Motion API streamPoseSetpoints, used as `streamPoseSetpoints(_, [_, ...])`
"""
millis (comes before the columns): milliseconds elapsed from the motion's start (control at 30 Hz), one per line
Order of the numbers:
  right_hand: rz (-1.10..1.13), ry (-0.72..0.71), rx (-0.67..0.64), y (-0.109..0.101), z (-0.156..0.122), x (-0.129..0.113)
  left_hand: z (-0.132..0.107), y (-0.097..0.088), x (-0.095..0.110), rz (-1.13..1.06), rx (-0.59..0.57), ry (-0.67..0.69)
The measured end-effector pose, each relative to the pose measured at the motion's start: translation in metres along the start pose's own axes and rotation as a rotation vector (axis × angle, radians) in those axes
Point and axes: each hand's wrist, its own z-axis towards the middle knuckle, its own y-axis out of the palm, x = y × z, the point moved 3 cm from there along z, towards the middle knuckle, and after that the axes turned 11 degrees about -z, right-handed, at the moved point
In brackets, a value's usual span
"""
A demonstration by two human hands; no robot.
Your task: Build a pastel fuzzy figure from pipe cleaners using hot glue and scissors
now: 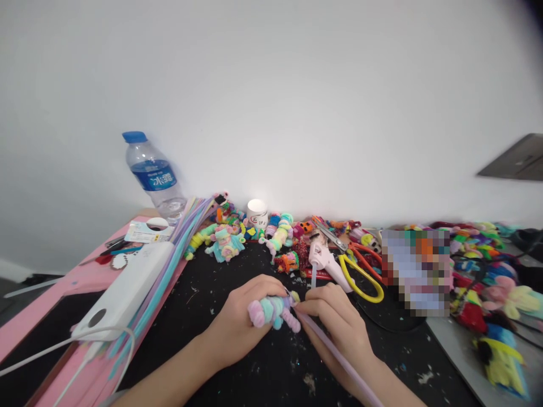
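Curling the left hand (238,316) tightly round a pastel fuzzy figure (268,310), nearer and left of the glue gun (326,261); pinching a lilac stem (344,360) in the right hand (341,319), just nearer than the gun; with scissors (335,238) beside the gun, a bottle (153,175) well left.

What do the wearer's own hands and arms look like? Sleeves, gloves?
Left hand and right hand: ungloved. Left forearm and right forearm: bare where visible, no watch or bracelet. A pale edge beside the left forearm may be a cuff; can't tell.
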Motion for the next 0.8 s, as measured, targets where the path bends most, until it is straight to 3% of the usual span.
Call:
streamPoseSetpoints(167, [0.002, 0.000, 0.038, -0.0021, 0.0001, -0.0015, 0.0000, -0.0022, 0.0009, 0.019, 0.099, 0.031])
streamPoseSetpoints(800, [0.037, -0.041, 0.112, -0.0035, -0.0005, -0.0062, -0.0024, -0.0045, -0.0019, 0.046, 0.151, 0.094])
